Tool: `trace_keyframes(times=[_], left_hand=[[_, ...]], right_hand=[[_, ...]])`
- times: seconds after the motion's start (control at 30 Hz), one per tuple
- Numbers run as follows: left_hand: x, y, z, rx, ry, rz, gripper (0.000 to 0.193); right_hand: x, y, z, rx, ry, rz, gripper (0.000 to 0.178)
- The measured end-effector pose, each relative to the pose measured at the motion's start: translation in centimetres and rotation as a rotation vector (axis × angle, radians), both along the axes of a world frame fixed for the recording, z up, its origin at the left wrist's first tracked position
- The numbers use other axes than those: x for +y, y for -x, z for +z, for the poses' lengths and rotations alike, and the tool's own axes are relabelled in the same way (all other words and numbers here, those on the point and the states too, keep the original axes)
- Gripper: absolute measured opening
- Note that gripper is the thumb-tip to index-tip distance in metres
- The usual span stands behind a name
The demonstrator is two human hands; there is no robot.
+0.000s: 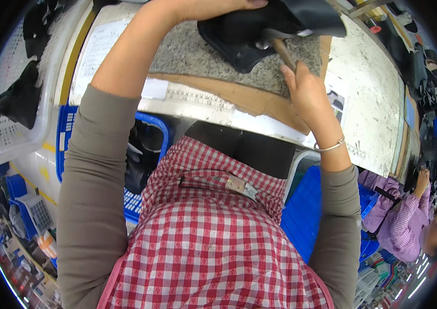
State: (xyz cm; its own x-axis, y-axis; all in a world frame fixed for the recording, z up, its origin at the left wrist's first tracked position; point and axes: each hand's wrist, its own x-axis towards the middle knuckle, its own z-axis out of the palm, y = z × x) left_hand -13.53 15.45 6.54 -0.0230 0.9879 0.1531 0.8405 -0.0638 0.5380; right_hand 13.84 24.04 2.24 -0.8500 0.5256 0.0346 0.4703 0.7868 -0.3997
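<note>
A black leather piece (229, 38), perhaps a shoe or boot upper, lies folded on a speckled grey slab (177, 57) on the worktable. At the top edge of the picture my left hand (211, 6) holds the leather, its thumb along the upper side; the other fingers are mostly cut off or hidden. My right hand (308, 95) is closed round the wooden handle of a hammer (283, 53). The metal hammer head sits against or just over the leather, slightly blurred; whether it touches cannot be made out.
Brown cardboard (275, 107) and a printed ruler strip (198, 99) edge the slab on the white table (368, 113). A white perforated basket (54, 103) with black pieces stands left. Blue crates (301, 213) sit below the table. A co-worker in a purple checked top (398, 226) works at right.
</note>
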Motion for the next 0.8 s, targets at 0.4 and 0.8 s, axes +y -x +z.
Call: trace_keyframes(times=[0.4, 0.8], left_hand=[[-0.4, -0.4, 0.1, 0.031, -0.008, 0.034, 0.046], [-1.3, 0.2, -3.6, 0.075, -0.224, 0.073, 0.049]], right_hand=[[-0.6, 0.5, -0.4, 0.118, -0.099, 0.015, 0.039], [-1.2, 0.2, -2.9, 0.030, -0.143, 0.324, 0.017]])
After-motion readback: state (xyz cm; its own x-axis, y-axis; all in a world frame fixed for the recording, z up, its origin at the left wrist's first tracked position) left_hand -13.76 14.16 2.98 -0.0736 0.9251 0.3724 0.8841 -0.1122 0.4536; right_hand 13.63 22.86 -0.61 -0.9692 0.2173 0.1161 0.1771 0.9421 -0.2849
